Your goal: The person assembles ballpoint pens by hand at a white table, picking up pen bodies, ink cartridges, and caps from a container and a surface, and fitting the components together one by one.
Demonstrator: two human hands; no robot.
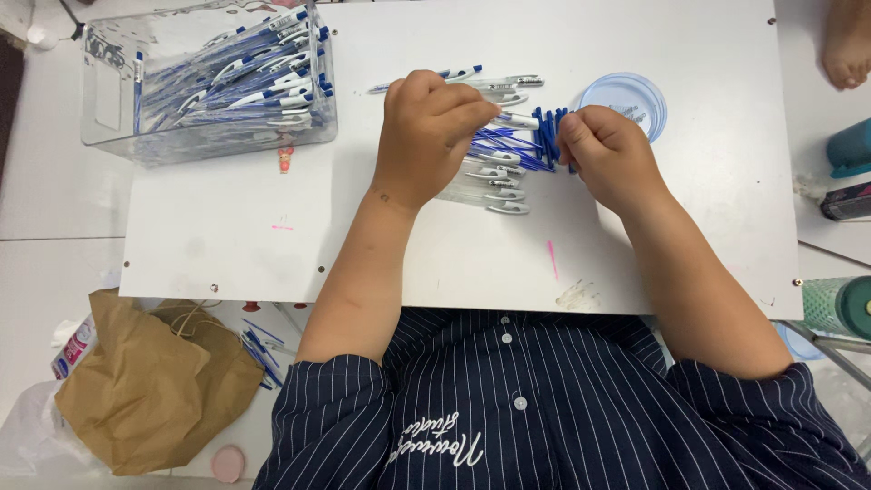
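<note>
Near the far edge of the tabletop [227, 227], right of middle, we see both hands over a loose pile of pen parts [508, 159]. Left hand [431, 132] is curled, fingertips pinched on a white pen barrel [519, 119]. Right hand [608, 150] is fisted on a bundle of blue caps [547, 136]. Risk, as we judge it: the parts lie crowded and round, so a nudge could roll them toward the blue lid [626, 98]. The clear bin [113, 100] at the far left corner looks heaped; pens could spill.
</note>
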